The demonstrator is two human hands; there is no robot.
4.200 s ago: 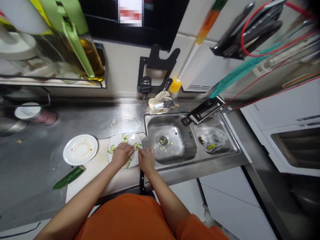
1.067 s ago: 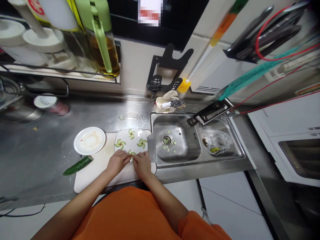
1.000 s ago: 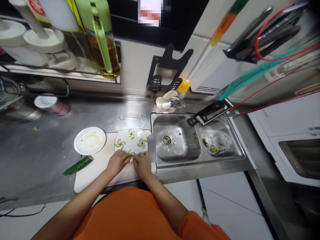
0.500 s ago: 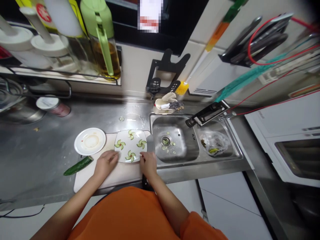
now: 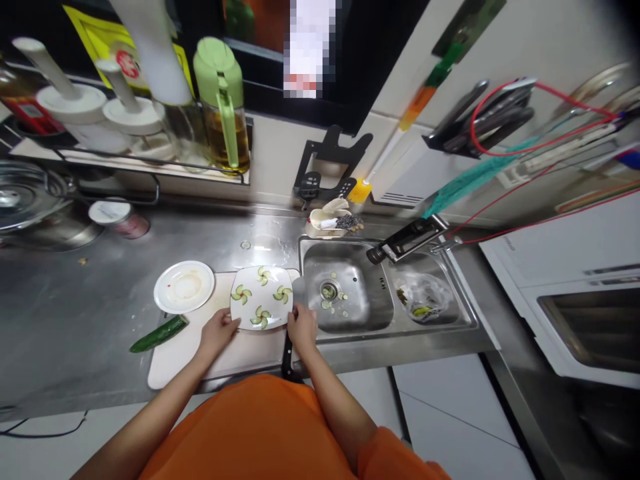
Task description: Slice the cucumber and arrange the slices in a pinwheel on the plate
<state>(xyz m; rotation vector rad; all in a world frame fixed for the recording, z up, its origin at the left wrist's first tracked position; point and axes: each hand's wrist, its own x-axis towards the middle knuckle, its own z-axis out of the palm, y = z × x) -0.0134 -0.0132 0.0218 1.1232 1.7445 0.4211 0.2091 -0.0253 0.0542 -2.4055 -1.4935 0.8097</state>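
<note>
A square white plate with several pinwheels of cucumber slices, each with a red dot in its centre, is over the cutting board. My left hand pinches its lower left edge, thumb at the rim. At the lower right edge my right hand grips the rim with curled fingers. A knife lies by the right hand, partly hidden under it, with its black handle toward me. A cut cucumber rests across the board's left edge, below a round white plate with a stained middle.
To the right is a double sink, with cucumber slices round the drain and a plastic bag in the far basin. A faucet reaches over it. Behind stand a jar, a pot and an oil bottle on a shelf.
My fingers have closed more firmly around the plate's two lower edges. More of the knife handle shows beside my right hand. The camera view has shifted slightly.
</note>
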